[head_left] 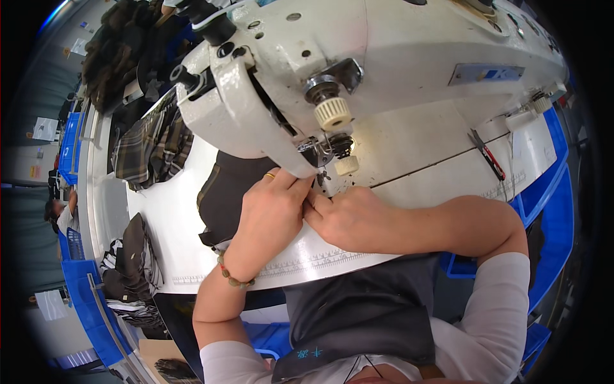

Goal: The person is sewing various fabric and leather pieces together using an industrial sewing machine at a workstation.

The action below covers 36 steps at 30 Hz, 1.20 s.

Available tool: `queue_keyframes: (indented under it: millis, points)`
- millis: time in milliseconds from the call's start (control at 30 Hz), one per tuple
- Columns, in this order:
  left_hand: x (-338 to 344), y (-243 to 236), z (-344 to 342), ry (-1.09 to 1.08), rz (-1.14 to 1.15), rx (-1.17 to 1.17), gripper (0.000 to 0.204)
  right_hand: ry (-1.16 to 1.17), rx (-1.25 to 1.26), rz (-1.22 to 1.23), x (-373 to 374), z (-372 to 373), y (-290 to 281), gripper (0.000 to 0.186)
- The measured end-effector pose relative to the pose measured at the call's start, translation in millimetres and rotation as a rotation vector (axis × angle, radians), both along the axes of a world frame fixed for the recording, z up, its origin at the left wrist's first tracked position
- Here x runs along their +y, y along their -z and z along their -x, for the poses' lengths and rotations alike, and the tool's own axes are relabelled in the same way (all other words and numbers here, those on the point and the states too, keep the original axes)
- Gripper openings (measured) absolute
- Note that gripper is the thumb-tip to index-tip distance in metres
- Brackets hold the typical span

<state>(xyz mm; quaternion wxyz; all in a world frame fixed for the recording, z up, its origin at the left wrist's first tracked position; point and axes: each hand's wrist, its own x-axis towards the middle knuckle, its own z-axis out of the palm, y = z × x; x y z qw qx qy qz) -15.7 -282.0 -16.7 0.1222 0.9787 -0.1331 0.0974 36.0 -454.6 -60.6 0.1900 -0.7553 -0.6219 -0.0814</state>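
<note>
Hands (274, 208) together at dark fabric (231, 192) under sewing machine (409, 57)

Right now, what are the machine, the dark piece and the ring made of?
Machine: probably painted metal; its glossy white surface catches highlights. Dark piece: likely fabric, matte, with a brownish edge. Ring: gold-coloured, slightly shiny, so perhaps metal.

Dark green curtains (29, 233) hang at far left.
</note>
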Motion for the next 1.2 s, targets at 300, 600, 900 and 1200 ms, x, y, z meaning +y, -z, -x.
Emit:
queue_keyframes:
  millis: [300, 600, 900, 1200]
  points:
    - [-0.7, 0.3, -2.6, -0.001, 0.005, 0.015, 0.034, 0.020, -0.049, 0.001, 1.4, 1.2, -0.5, 0.028]
    - [-1.9, -21.0, 17.2, -0.018, -0.335, -0.089, 0.034, -0.031, -0.200, -0.129, 5.0, -14.3, 5.4, 0.030]
    - [-8.0, -39.4, 26.5, -0.011, -0.361, 0.066, 0.029, -0.049, -0.437, -0.073, 3.0, -7.2, 5.1, 0.037]
    - [1.8, -63.8, 38.5, -0.017, -0.198, 0.283, 0.044, -0.137, -0.377, -0.285, 9.8, 2.0, 11.2, 0.035]
